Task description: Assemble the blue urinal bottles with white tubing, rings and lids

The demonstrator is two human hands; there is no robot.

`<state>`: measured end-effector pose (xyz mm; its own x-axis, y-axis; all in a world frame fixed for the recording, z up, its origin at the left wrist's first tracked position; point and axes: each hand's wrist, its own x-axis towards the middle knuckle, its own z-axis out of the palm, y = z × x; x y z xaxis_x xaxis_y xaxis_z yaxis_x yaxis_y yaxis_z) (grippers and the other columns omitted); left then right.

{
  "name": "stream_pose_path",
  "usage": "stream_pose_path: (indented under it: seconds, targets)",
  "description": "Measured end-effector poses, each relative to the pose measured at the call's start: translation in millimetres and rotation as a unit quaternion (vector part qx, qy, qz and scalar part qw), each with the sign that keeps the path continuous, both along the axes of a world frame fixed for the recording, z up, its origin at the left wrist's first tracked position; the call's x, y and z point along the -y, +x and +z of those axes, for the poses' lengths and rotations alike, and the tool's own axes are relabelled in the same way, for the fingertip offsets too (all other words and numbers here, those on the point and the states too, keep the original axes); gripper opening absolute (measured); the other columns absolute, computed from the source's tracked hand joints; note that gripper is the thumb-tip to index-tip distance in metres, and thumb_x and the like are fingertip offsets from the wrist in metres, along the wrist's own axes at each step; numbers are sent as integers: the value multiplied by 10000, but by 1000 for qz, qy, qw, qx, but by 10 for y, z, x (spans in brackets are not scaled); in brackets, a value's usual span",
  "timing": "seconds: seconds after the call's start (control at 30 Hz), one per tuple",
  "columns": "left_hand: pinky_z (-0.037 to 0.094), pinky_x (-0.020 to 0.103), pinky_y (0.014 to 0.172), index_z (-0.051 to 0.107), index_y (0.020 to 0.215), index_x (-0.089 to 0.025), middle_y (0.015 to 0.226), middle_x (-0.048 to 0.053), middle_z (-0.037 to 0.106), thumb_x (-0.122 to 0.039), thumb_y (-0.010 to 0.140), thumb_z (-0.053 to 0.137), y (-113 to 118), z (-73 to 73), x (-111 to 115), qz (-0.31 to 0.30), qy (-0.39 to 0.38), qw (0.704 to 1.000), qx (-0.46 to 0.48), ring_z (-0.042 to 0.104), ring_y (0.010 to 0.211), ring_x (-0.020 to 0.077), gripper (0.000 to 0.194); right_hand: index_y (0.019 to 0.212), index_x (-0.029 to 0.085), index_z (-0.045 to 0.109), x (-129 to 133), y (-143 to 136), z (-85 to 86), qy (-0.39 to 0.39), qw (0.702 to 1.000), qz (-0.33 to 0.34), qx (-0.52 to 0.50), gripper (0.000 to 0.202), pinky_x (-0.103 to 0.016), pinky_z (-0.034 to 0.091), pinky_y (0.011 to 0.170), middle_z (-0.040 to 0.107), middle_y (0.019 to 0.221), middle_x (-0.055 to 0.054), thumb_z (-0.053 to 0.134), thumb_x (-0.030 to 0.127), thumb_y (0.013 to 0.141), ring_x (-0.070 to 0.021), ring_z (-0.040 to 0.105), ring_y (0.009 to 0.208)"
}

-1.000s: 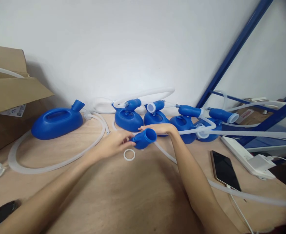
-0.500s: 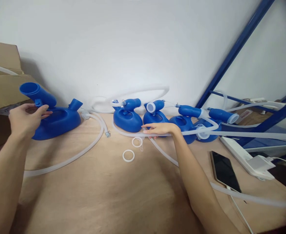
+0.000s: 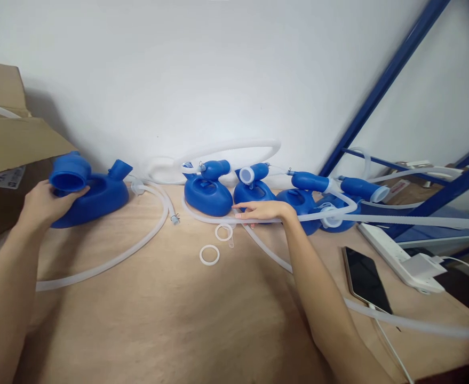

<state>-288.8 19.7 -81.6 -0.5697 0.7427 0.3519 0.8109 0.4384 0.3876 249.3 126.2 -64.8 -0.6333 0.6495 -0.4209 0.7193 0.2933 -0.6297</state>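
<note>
At the far left my left hand (image 3: pixel 48 201) is closed round the wide blue neck piece (image 3: pixel 71 173), whose open mouth faces me. That piece sits beside the body of a blue bottle (image 3: pixel 98 198) with a short spout. Near the middle, my right hand (image 3: pixel 260 210) rests with fingers stretched out over a clear tube (image 3: pixel 210 217), between two more blue bottles (image 3: pixel 208 197). Its fingers lie above part of the tube; whether they press on it I cannot tell. Two white rings (image 3: pixel 209 255) lie on the wooden table in front.
A cardboard box (image 3: pixel 14 144) stands at the left edge. Several blue bottles with tubes line the wall. On the right are a phone (image 3: pixel 366 280), a white power strip (image 3: pixel 398 256) and a blue metal frame (image 3: pixel 394 74). A long clear tube (image 3: pixel 110 264) curves across the left.
The blue neck piece in my left hand has turned, so its mouth now faces down towards me. My left hand has shifted slightly lower. My right hand has stayed in place.
</note>
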Motion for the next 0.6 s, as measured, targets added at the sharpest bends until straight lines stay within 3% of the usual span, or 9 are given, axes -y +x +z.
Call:
stream_pose_path:
  seconds: [0.13,0.3,0.47,0.6]
  targets:
    - [504,522,1104,656,1277,-82,1383,215,678,-633,886,590,153,42,33,33,14,999,39,628,1295,407,679,1652,219,394,1,11,7,15,1000,-1,8,945,-364,538,933,745,1149,-103,652,724,896,-233,737,894]
    - [451,591,1151,474,1469,-26,1493,273,572,-746,815,662,357,17,27,64,122,986,90,531,1407,415,991,1650,227,404,28,-18,56,37,999,8,33,912,-349,529,938,770,1094,-83,620,724,917,-240,734,901]
    - [335,711,1183,513,1491,-69,1591,282,429,-896,786,562,414,15,-73,72,59,994,62,326,1525,472,1087,1659,208,387,13,-80,44,114,993,-2,30,867,-363,533,892,760,1042,-83,602,664,954,-260,697,925]
    - [347,673,1190,574,1462,-95,1572,265,449,-917,790,518,375,-15,-112,83,44,995,45,344,1501,470,1063,1666,184,355,-63,-283,-94,230,971,-47,-43,816,-445,485,1075,696,1321,-151,618,539,980,-306,657,1167]
